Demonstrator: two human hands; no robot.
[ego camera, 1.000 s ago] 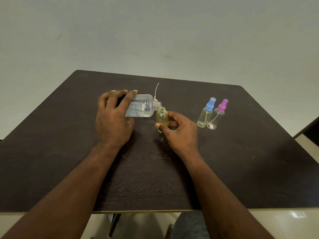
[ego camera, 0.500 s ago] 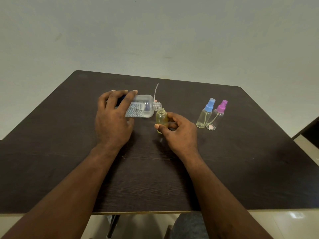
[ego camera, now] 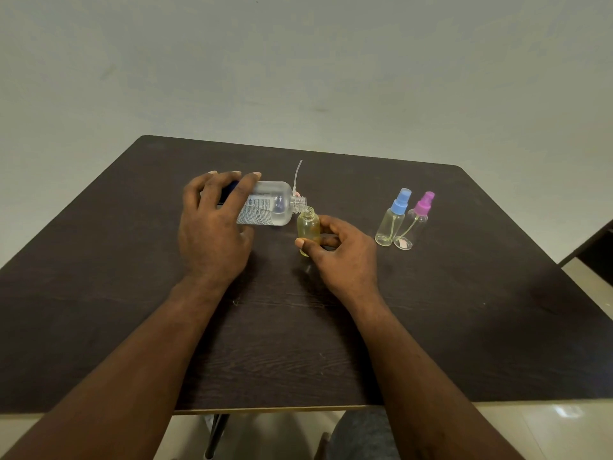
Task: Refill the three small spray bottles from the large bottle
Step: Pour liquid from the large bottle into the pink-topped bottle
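Nothing shifted: L hand (ego camera: 212, 240) gripped tilted large clear bottle (ego camera: 268, 207); R hand (ego camera: 341, 257) pinched small yellowish bottle (ego camera: 308, 229). Right of it, blue-capped bottle (ego camera: 393, 220) & pink-capped bottle (ego camera: 414, 224) seemed unfilled.

Blue cap (ego camera: 401, 202), pink cap (ego camera: 424, 204), dark woodgrain table (ego camera: 132, 293)

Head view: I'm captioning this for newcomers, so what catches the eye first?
In the middle the left hand holds the large bottle tipped on its side, its mouth at the open small bottle pinched by the right hand. To their right, a blue-capped bottle and a pink-capped bottle stand side by side.
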